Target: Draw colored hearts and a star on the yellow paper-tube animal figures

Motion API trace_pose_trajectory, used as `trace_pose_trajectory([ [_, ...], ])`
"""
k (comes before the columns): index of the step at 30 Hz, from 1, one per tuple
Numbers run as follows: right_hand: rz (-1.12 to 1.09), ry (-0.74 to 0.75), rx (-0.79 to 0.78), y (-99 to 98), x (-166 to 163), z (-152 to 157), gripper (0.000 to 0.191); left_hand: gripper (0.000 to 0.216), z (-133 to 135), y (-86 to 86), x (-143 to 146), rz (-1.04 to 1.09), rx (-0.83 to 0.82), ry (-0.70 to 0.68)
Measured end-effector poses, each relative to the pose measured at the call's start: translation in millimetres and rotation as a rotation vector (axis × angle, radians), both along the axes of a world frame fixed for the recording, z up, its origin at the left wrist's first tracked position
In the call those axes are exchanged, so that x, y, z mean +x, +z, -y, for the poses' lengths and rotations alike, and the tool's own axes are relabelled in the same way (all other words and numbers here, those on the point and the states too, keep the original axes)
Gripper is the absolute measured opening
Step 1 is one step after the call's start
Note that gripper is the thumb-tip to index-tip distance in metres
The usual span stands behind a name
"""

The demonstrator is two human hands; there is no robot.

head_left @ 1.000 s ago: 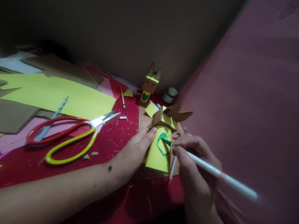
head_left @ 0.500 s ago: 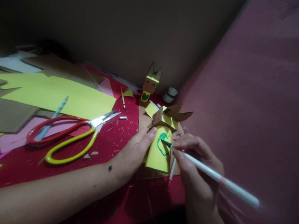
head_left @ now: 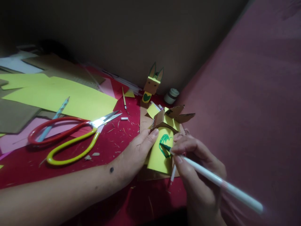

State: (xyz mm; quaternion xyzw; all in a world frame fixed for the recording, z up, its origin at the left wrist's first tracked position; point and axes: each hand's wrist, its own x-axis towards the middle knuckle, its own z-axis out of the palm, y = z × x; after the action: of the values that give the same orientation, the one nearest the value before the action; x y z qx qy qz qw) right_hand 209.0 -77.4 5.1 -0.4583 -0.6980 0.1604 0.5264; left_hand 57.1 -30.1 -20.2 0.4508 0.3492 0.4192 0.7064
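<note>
My right hand [head_left: 196, 169] grips a white marker [head_left: 218, 180] with a green tip. The tip rests on a green heart [head_left: 164, 142] drawn on a yellow paper panel [head_left: 160, 157]. That panel belongs to a small cardboard figure [head_left: 172, 116] with brown ears lying flat. My left hand [head_left: 138, 149] presses on the panel's left edge, thumb on the yellow paper. A second, upright cardboard figure [head_left: 151, 84] with pointed ears and a green heart stands behind, against the dark wall.
Red-and-yellow-handled scissors [head_left: 68, 135] lie on the red cloth [head_left: 110, 147] to the left. A large yellow sheet [head_left: 58, 95], brown card and pink paper lie beyond them. A blue pencil [head_left: 54, 117], a small pencil [head_left: 124, 99] and a small jar [head_left: 171, 95] lie nearby.
The marker tip has shifted left and back inside the heart, and more of the heart's upper part is filled with green. My left hand stays in place.
</note>
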Motion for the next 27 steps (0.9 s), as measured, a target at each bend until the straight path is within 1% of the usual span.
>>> trace_pose_trajectory([
  [3, -0.031, 0.002, 0.010, -0.5, 0.4, -1.3, 0.014, 0.049, -0.4, 0.4, -0.1, -0.011, -0.012, -0.011],
  [7, -0.019, -0.034, -0.029, 0.5, 1.4, -3.8, 0.012, 0.045, -0.2, -0.6, -0.4, -0.049, 0.012, 0.006],
  [13, 0.005, 0.015, -0.013, 1.7, 3.3, -0.9, 0.012, 0.042, 1.4, 0.3, 0.0, -0.008, 0.004, -0.005],
  [18, -0.038, -0.002, -0.026, 0.4, 3.6, -1.9, 0.013, 0.046, 0.3, 2.3, -0.3, 0.005, 0.002, -0.017],
  [22, -0.009, -0.014, -0.044, 1.2, 3.4, -3.1, 0.015, 0.050, 0.1, 1.7, -0.3, -0.026, 0.015, -0.015],
  [24, 0.001, 0.001, -0.029, 2.4, 3.6, -1.9, 0.014, 0.051, 0.6, 1.1, -0.6, -0.050, 0.019, -0.009],
  [27, -0.007, 0.038, -0.040, 4.5, 3.8, 1.1, 0.013, 0.052, 1.0, 0.5, -0.9, -0.029, 0.020, -0.017],
])
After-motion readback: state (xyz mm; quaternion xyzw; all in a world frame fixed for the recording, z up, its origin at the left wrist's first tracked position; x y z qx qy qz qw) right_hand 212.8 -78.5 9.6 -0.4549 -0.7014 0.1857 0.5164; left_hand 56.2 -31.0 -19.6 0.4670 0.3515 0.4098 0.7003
